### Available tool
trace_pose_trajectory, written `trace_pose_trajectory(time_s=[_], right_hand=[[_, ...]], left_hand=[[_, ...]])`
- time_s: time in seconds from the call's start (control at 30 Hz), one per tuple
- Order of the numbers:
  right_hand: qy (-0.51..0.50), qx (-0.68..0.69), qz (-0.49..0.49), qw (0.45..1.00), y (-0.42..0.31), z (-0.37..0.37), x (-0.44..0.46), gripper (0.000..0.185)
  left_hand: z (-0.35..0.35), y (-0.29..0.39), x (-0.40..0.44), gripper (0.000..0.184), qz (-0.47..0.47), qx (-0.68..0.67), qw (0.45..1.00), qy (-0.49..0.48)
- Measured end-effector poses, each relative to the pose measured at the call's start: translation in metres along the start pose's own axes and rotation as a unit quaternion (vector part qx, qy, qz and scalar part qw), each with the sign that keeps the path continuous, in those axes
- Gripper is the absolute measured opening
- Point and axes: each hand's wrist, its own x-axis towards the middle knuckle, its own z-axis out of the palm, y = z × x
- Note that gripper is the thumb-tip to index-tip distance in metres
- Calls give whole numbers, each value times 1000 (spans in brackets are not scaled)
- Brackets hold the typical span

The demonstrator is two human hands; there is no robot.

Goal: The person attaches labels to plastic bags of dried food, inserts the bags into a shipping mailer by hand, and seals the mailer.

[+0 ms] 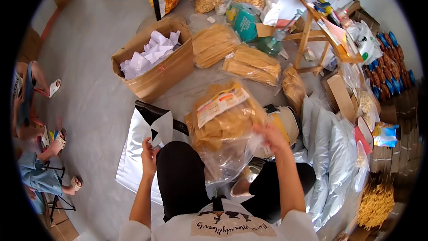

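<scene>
A clear plastic bag (223, 120) full of flat yellow-brown pieces, with a white and orange label on top, lies in front of my knees. My right hand (273, 139) is at the bag's right edge, its fingers bent and blurred around the plastic. At the left, beside my knee, my left hand (150, 154) has its fingers curled at the edge of a large white bag (133, 151) with a black inner side. That white bag lies partly under my leg.
A cardboard box (167, 73) with white paper stands ahead. Behind it lie more bags of flat pieces (252, 64). Silver bags (327, 147) are stacked at the right, near a wooden stool (307, 40). Other people's legs (40, 78) show at the far left.
</scene>
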Motion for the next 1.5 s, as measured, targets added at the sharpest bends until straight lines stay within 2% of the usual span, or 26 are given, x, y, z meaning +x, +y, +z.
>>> trace_pose_trajectory(time_s=[0.03, 0.07, 0.13, 0.17, 0.23, 0.3, 0.37, 0.5, 0.57, 0.6, 0.63, 0.7, 0.77, 0.83, 0.87, 0.93, 0.97, 1.07, 1.17, 1.2, 1.23, 1.3, 1.37, 1.43, 1.47, 1.5], right_hand=[[2, 15, -38, 999, -25, 0, -9, 28], [7, 70, -82, 994, -44, 2, -17, 27], [1, 146, -145, 979, -84, 8, -37, 22], [-9, 168, -165, 972, -103, 8, -51, 19], [-9, 184, -265, 947, -130, 20, -75, 21], [21, 176, -280, 944, -149, 35, -107, 22], [43, 194, -304, 932, -155, 48, -128, 24], [11, 252, -369, 895, -147, 55, -177, 26], [-45, 272, -421, 864, -122, 57, -210, 24], [-55, 283, -391, 874, -102, 58, -223, 24], [-64, 294, -361, 882, -76, 60, -234, 25], [-60, 218, -356, 906, -21, 60, -256, 27], [-113, 120, -239, 957, 35, 46, -269, 28], [-144, 17, -96, 985, 79, 29, -281, 26], [-101, -48, -225, 968, 123, 25, -270, 25], [-123, -204, -177, 955, 147, 15, -271, 26], [-179, -298, 2, 938, 138, 9, -282, 29], [-221, -244, -17, 944, 168, 12, -291, 26], [-179, -186, 41, 965, 107, -22, -310, 26], [-92, -279, -124, 948, 100, -42, -307, 25], [-1, -357, -284, 890, 89, -57, -301, 25], [252, -258, -261, 895, 14, -35, -322, 32], [283, -303, -445, 793, -19, -25, -313, 38], [311, -420, -524, 672, -48, -11, -288, 35], [306, -417, -526, 675, -56, -8, -274, 35], [307, -490, -532, 618, -62, -7, -257, 39]], left_hand=[[-13, 6, -1, 29, -5, 33, 999, -41], [-23, -8, 4, 28, 72, 15, 996, -58], [-45, -16, 15, 24, 73, -25, 994, -79], [-52, 15, 17, 22, 55, -45, 992, -101], [-51, 57, 26, 15, 110, -102, 983, -106], [-50, 94, 32, 11, 110, -137, 976, -131], [-41, 135, 48, 12, 286, -80, 947, -121], [-32, 211, 62, 13, 324, -21, 936, -135], [-30, 221, 88, 12, 276, -48, 956, -87], [-29, 228, 101, 12, 281, -48, 954, -90], [-28, 235, 115, 13, 345, -67, 929, -112], [-21, 262, 119, 14, 410, -85, 898, -137], [-18, 305, 91, 15, 532, -31, 832, -154], [-12, 335, 71, 13, 559, 43, 806, -189], [-3, 348, 59, 12, 589, 26, 788, -177], [11, 371, 29, 10, 612, 2, 764, -204], [17, 381, 12, 10, 604, -8, 758, -245], [35, 393, -37, 9, 615, -16, 652, -443], [36, 372, -78, 6, 609, 91, 586, -527], [34, 360, -88, 6, 614, 130, 576, -523], [32, 350, -96, 6, 617, 169, 566, -520], [26, 335, -106, 6, 625, 210, 557, -506], [21, 329, -115, 7, 630, 245, 548, -492], [10, 330, -123, 6, 616, 270, 549, -496], [4, 332, -126, 6, 611, 274, 552, -497], [-4, 333, -128, 5, 603, 280, 547, -509]])
